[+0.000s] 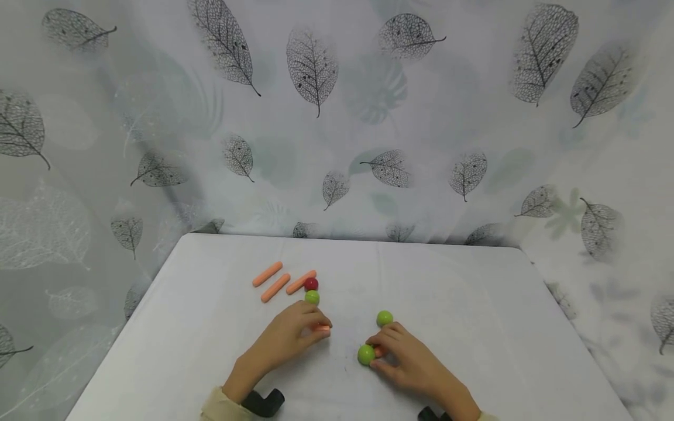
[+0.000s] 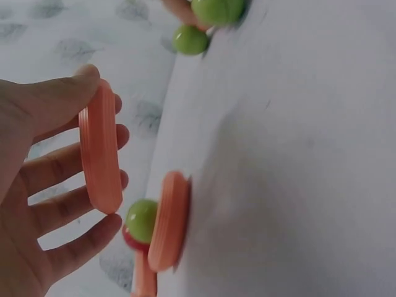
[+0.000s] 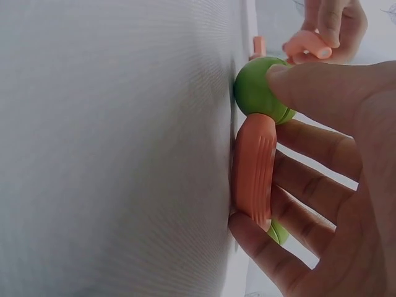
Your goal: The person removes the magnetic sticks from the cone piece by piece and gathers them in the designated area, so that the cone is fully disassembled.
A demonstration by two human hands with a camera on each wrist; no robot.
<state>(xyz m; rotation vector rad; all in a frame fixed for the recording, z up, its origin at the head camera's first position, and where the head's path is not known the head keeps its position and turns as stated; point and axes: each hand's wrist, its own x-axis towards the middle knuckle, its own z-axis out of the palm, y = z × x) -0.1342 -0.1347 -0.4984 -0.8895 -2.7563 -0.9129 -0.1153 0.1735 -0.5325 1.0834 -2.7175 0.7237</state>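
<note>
In my left hand (image 1: 289,333) is an orange ribbed rod (image 2: 101,148), held by the thumb and fingers above the table. A second orange rod (image 2: 170,223) lies near that hand, beside a green ball (image 1: 312,297) and a red ball (image 1: 311,283); the left hand covers it in the head view. My right hand (image 1: 408,356) grips a green ball (image 3: 258,90) low at the table surface. An orange rod (image 3: 255,170) meets this ball and runs along the inside of the right fingers. Just beyond them sits another green ball (image 1: 384,318).
Two orange rods (image 1: 267,273) lie side by side toward the back left. A further rod (image 1: 300,282) touches the red ball. The white table (image 1: 463,304) ends at leaf-patterned cloth (image 1: 316,134) behind and at the sides. Dark devices (image 1: 265,403) are on both wrists.
</note>
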